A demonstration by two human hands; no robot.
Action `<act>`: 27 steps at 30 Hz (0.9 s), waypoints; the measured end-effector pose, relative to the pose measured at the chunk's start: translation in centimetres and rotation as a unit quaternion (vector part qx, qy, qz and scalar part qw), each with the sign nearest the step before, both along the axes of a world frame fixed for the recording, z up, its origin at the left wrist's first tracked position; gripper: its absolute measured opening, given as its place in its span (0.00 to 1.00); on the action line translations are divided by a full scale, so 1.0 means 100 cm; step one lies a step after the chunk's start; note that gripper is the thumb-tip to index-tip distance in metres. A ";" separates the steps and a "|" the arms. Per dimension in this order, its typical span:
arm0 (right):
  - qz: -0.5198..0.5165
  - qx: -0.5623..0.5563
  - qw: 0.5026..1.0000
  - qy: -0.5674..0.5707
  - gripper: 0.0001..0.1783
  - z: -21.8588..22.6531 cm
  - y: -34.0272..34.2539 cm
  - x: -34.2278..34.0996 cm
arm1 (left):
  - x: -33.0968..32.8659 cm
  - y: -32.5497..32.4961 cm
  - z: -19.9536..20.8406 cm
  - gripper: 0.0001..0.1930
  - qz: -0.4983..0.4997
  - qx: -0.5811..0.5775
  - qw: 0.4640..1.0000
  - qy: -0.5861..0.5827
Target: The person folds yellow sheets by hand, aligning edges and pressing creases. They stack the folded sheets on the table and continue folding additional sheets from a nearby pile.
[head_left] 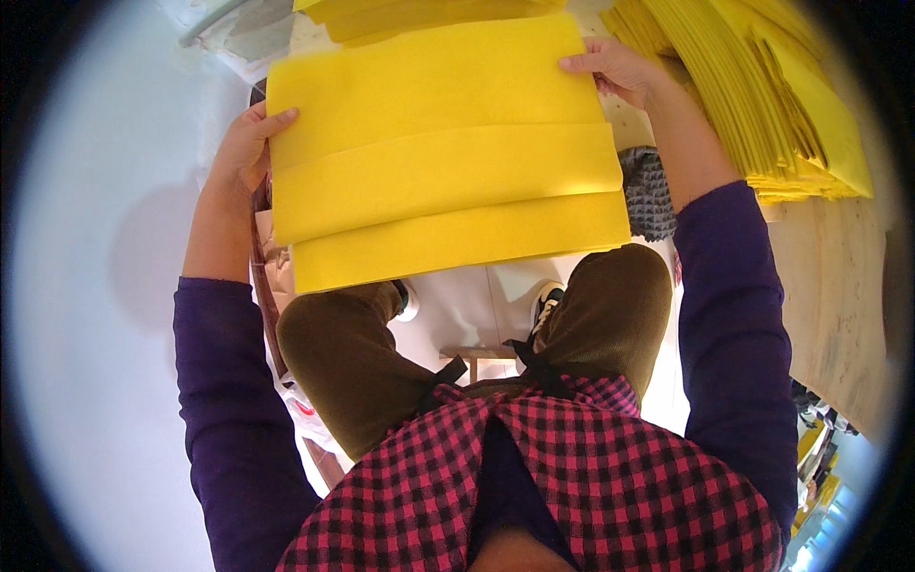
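A wide yellow folded sheet (438, 91), felt-like and layered in overlapping flaps, is stretched between my two hands above my knees. My left hand (250, 143) grips its left edge, thumb on top and fingers behind. At the upper right corner my right hand (615, 69) pinches it, the thumb on the front face and the other fingers mostly behind. The lower flaps hang toward my lap.
Tall stacks of folded yellow sheets (734, 76) lie on a wooden table (824, 286) to the right. More yellow sheets (429, 17) lie at the far side. A grey textured cloth (647, 191) hangs near my right knee. A white wall (105, 286) runs along my left.
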State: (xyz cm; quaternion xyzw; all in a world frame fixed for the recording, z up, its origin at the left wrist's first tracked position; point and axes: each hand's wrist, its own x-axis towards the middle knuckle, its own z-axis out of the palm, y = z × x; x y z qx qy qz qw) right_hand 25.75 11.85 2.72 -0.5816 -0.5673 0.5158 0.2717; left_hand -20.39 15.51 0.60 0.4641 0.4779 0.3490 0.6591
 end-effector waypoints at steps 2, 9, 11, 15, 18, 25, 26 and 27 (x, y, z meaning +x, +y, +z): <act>-0.004 -0.012 0.999 -0.038 0.16 -0.001 0.006 0.000 | 0.000 0.004 -0.001 0.14 0.006 -0.010 1.000 0.002; -0.033 0.065 0.984 -0.161 0.18 -0.007 0.004 -0.011 | 0.001 -0.001 -0.009 0.14 0.043 0.022 0.999 -0.011; -0.049 0.100 0.982 -0.150 0.18 -0.011 -0.003 -0.013 | 0.003 -0.004 -0.009 0.14 0.054 0.049 0.997 -0.007; -0.088 0.120 0.983 -0.107 0.15 -0.018 -0.009 -0.011 | 0.005 -0.014 -0.011 0.13 0.100 0.082 0.991 -0.030; -0.044 0.189 0.977 -0.091 0.11 -0.024 -0.017 -0.001 | 0.003 -0.018 -0.017 0.10 0.133 0.109 0.985 -0.014; -0.029 0.275 0.953 0.124 0.07 -0.048 -0.037 0.008 | -0.019 -0.027 -0.037 0.05 0.026 0.165 0.981 -0.101; -0.029 0.269 0.953 0.139 0.07 -0.050 -0.039 0.008 | -0.019 -0.028 -0.040 0.05 0.024 0.168 0.980 -0.100; -0.021 0.271 0.950 0.156 0.08 -0.051 -0.040 0.007 | -0.019 -0.030 -0.042 0.05 0.021 0.172 0.980 -0.099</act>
